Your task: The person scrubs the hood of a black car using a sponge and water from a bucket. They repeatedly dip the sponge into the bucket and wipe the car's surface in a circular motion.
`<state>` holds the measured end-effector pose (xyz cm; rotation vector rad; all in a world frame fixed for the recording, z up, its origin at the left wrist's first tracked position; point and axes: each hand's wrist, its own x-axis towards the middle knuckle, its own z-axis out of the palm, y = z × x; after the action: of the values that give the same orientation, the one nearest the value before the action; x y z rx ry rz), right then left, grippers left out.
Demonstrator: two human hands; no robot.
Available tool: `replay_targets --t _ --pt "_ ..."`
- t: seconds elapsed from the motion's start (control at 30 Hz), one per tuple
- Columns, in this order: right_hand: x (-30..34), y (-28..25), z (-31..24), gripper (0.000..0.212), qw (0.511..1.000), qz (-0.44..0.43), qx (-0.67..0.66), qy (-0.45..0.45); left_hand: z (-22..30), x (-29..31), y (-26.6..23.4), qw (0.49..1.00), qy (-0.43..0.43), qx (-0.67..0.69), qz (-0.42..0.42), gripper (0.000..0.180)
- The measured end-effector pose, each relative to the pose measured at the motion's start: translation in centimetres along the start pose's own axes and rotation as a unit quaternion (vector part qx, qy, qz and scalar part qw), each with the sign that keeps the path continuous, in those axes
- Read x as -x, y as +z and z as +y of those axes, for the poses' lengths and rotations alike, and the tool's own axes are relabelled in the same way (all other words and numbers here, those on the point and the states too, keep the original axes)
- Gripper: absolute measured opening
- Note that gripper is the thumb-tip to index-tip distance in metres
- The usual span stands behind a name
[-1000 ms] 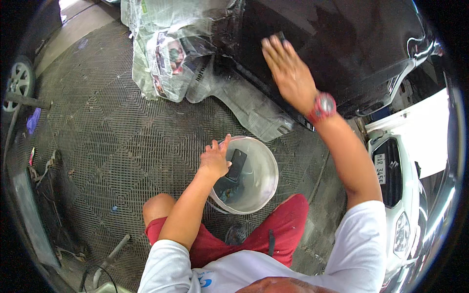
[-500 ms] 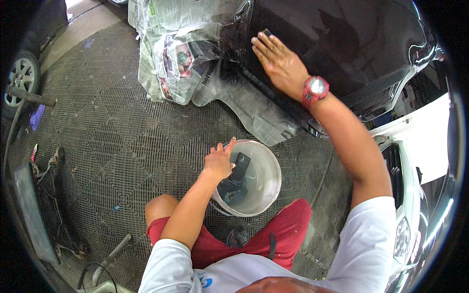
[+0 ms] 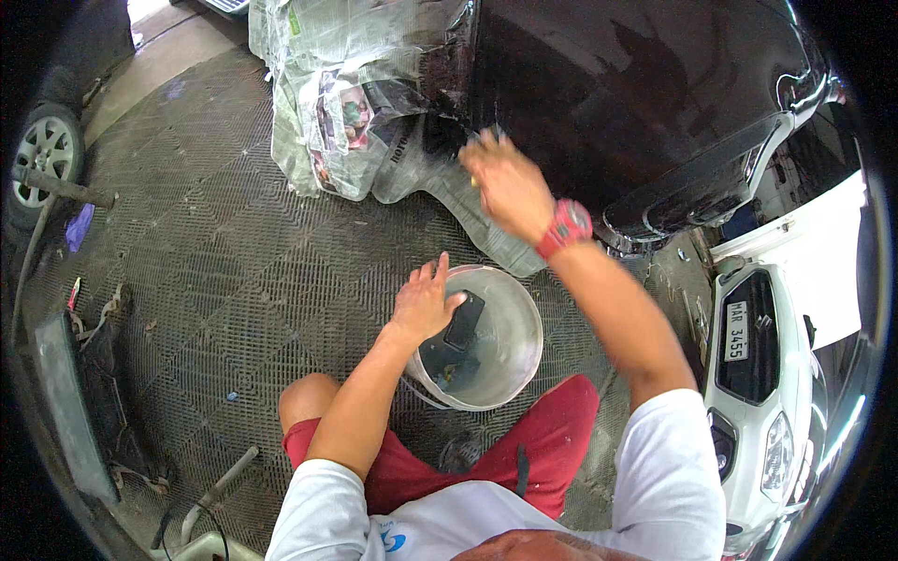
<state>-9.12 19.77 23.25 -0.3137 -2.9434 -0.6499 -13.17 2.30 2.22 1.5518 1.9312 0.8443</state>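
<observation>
My left hand (image 3: 424,304) rests over the rim of a whitish plastic bucket (image 3: 526,323), fingers spread and the thumb reaching inside. A dark rectangular block (image 3: 464,321) lies in the bucket, with some murky water (image 3: 456,370) at the bottom. My right hand (image 3: 510,187), with a red watch (image 3: 565,229) on the wrist, is over the lower edge of a glossy dark car panel (image 3: 580,103). Motion smears its fingers, and a small yellowish bit (image 3: 474,180) shows beside them. Whether it grips anything is unclear.
Newspaper and plastic masking sheets (image 3: 360,140) hang left of the panel. A white car (image 3: 762,374) stands at the right. A wheel (image 3: 47,154) and a detached long part (image 3: 70,402) are on the left. Dark ribbed matting (image 3: 224,280) covers the floor.
My right hand has come off the dark panel, where it lay flat over a small dark piece, and moved down and left toward me. The left hand stays at the bucket rim.
</observation>
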Motion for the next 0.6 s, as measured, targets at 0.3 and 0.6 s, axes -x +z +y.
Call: replay_targets --t 0.3,0.6 --pt "17.6 9.8 -14.7 0.045 0.444 0.118 -0.806 0.373 1.3 -1.5 1.3 0.915 -0.058 0.400 -0.014 0.059" --pt "20.5 21.6 -20.2 0.039 0.370 -0.281 -0.701 0.541 5.8 1.5 2.8 0.991 0.068 0.111 0.039 0.058"
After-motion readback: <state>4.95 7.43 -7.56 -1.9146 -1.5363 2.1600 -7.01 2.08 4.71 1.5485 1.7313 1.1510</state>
